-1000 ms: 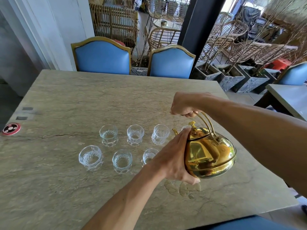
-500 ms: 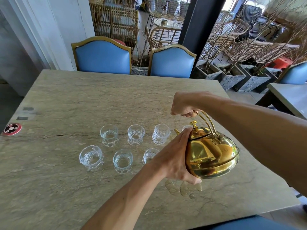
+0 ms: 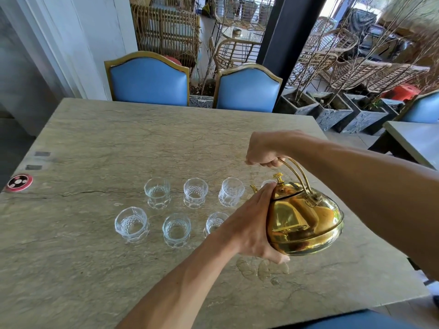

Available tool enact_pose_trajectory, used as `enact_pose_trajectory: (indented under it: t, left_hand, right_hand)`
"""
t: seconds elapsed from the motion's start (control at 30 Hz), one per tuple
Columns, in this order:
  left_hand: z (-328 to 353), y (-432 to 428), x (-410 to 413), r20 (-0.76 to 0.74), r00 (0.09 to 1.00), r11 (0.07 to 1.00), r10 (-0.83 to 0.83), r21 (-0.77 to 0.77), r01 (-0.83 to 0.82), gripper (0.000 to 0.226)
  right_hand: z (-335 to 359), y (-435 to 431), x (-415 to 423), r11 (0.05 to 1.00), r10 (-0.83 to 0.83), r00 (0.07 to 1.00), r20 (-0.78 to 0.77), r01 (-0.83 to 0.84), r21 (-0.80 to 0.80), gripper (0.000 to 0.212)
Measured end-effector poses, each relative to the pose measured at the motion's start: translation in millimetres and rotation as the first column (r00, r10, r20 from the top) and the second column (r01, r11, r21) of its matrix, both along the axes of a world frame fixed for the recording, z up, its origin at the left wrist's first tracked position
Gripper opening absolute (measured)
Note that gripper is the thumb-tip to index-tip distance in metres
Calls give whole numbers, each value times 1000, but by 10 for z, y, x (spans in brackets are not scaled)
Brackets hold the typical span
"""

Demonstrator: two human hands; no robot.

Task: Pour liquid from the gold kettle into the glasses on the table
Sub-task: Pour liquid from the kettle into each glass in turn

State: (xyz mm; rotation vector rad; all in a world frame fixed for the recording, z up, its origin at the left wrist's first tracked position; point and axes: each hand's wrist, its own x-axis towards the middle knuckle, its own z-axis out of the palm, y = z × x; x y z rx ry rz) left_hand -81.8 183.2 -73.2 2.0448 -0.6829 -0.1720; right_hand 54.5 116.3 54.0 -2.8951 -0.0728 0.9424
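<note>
While a person leaned over a pale veined stone table (image 3: 95, 143), the head camera showed a round, polished gold metal kettle (image 3: 306, 222) held tilted above the tabletop, its spout toward two rows of small cut-pattern clear glasses (image 3: 177, 230). The right hand (image 3: 263, 150) was curled closed around the thin looped wire handle; the left hand (image 3: 251, 229), fingers together, pressed flat against the kettle's side and base. Smooth metal likely handled heavy and slippery, so gripping handle plus underside seemed wise. The glasses looked fragile and stood close together. Open tabletop lay beyond them; the near edge was close beneath both forearms. Two blue padded chairs (image 3: 149, 81) stood behind.
</note>
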Motion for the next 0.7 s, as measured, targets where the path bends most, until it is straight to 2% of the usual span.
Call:
enact_pose_trajectory:
  t: [0.3,0.7]
  left_hand:
    - [33,14,-10,46,999,1000,-7,-21,8,139]
    - [-46,-12,31,21,1000,1000,-6,-6,6,148]
  right_hand:
    - [5,-5,-5,1000,13,1000,9,-13,-1,24]
    - [10,-6,-10,1000,-6,1000,6,6,20,22]
